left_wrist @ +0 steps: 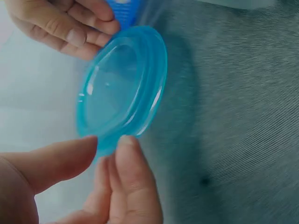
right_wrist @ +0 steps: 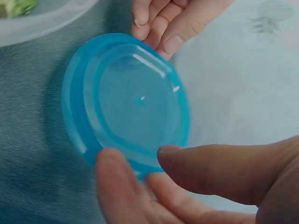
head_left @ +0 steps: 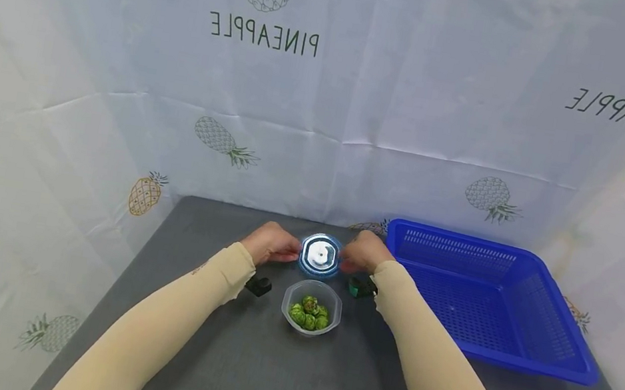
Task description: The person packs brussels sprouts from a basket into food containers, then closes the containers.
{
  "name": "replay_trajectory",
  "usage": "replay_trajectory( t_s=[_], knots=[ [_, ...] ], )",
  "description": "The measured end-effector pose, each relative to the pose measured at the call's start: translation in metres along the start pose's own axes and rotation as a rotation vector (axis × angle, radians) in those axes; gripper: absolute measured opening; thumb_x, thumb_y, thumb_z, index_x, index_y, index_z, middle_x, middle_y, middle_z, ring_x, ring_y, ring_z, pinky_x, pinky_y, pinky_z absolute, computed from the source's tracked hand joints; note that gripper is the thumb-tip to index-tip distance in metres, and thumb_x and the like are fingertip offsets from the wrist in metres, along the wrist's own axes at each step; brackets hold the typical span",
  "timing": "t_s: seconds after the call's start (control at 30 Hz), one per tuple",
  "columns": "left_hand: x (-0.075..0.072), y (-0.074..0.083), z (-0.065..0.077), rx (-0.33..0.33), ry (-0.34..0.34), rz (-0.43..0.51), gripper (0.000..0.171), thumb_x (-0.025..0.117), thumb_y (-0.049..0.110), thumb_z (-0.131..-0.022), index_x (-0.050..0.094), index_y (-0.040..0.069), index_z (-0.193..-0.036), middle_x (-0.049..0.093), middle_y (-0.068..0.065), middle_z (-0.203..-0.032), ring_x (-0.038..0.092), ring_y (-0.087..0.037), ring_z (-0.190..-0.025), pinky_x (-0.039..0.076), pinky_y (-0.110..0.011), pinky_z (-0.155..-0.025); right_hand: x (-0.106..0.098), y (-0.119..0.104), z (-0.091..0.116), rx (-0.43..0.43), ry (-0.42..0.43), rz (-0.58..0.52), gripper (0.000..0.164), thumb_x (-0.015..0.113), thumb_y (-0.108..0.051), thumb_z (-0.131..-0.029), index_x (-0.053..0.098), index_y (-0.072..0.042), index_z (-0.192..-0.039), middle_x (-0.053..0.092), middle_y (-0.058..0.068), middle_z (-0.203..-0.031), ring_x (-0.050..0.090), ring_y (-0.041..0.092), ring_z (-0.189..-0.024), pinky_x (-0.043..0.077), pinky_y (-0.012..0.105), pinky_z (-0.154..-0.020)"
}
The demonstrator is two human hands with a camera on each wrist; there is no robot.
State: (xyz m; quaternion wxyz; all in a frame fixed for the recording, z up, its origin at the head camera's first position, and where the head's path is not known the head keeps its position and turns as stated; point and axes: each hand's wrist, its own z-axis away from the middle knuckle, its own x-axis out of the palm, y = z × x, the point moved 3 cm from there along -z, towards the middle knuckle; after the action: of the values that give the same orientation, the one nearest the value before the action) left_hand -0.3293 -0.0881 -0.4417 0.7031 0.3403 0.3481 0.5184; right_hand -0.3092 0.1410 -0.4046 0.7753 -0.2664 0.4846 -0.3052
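Between my two hands is a clear blue plastic lid (head_left: 320, 255), tilted above the dark tabletop. My left hand (head_left: 273, 244) pinches its left edge; in the left wrist view the thumb and fingertips (left_wrist: 128, 144) meet at the rim. On the opposite edge my right hand (head_left: 364, 253) pinches the lid (right_wrist: 135, 102), its thumb at the top side and fingers at the rim. Just nearer to me stands an uncovered translucent plastic container (head_left: 293, 327) with several Brussels sprouts (head_left: 309, 313) inside. Neither hand touches this container.
A large blue perforated basket (head_left: 538, 309) stands at the right of the grey tabletop (head_left: 285, 379), close beside my right forearm. A white curtain (head_left: 364, 95) printed with pineapples hangs behind the table and along both sides.
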Motion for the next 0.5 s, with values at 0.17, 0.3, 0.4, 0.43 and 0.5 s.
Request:
replay_trajectory(
  t_s=[0.17,0.3,0.4,0.43,0.5],
  knots=[
    [-0.012,0.012,0.027,0.167,0.014,-0.086,0.029,0.075,0.015,-0.103,0.076,0.000,-0.128,0.078,-0.010,-0.111,0.078,-0.018,-0.097,0.067,-0.033,-0.095,-0.009,-0.006,0.020,-0.109,0.039,-0.149,0.029,0.064,-0.006,-0.106,0.067,0.008,-0.131,0.071,0.024,-0.128,0.079,0.034,-0.106,0.068,0.039,-0.091],
    [-0.018,0.016,0.054,0.370,0.044,-0.160,0.026,0.073,0.022,-0.106,0.076,0.007,-0.127,0.076,-0.012,-0.122,0.076,-0.026,-0.111,0.066,-0.036,-0.097,-0.012,-0.005,0.041,-0.206,0.069,-0.237,0.031,0.064,-0.009,-0.108,0.061,0.002,-0.137,0.073,0.024,-0.123,0.079,0.037,-0.109,0.069,0.036,-0.089],
    [-0.018,0.014,0.076,0.527,0.068,-0.222,0.022,0.073,0.024,-0.106,0.076,0.011,-0.124,0.077,-0.010,-0.120,0.076,-0.028,-0.110,0.066,-0.040,-0.096,-0.010,0.000,0.059,-0.292,0.109,-0.237,0.030,0.066,-0.011,-0.108,0.066,-0.004,-0.137,0.078,0.019,-0.117,0.080,0.030,-0.103,0.068,0.037,-0.092],
    [-0.018,0.011,0.083,0.567,0.072,-0.238,0.021,0.073,0.024,-0.106,0.076,0.013,-0.123,0.078,-0.009,-0.118,0.077,-0.028,-0.110,0.066,-0.041,-0.097,-0.009,0.002,0.066,-0.316,0.125,-0.224,0.028,0.067,-0.012,-0.108,0.069,-0.006,-0.135,0.079,0.016,-0.116,0.080,0.027,-0.101,0.067,0.037,-0.093],
    [-0.018,0.005,0.095,0.615,0.072,-0.259,0.020,0.073,0.025,-0.106,0.077,0.015,-0.123,0.079,-0.007,-0.117,0.078,-0.027,-0.109,0.065,-0.043,-0.098,-0.004,0.007,0.078,-0.365,0.159,-0.201,0.024,0.068,-0.012,-0.107,0.074,-0.009,-0.130,0.081,0.012,-0.113,0.080,0.025,-0.101,0.067,0.039,-0.095]
  ],
)
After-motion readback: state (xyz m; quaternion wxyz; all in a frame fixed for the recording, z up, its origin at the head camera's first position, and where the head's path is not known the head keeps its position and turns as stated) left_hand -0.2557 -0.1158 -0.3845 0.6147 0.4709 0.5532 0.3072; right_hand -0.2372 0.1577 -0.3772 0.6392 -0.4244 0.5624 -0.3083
